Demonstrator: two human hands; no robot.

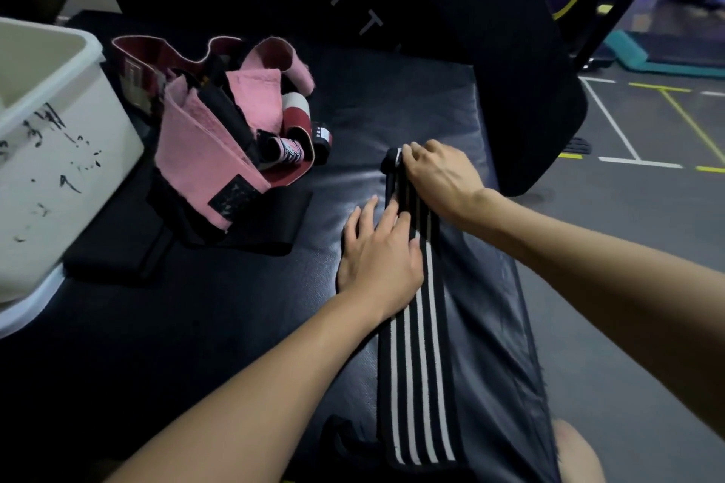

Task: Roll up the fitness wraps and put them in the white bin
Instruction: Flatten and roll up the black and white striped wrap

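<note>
— On the dark padded bench (219,325), where's the wrap?
— The black striped wrap (421,365) lies flat lengthwise; the right hand (439,176) pinches its far rolled end, the left hand (376,251) presses it down with straight fingers.
— And the rest?
— A pile of pink wraps (208,129) sits beside the white bin (59,153) at left

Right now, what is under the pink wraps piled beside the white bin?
The pink wraps lie on a black wrap spread over the dark padded bench. Red-and-white pieces are tangled among them. Anything deeper in the pile is covered.
</note>
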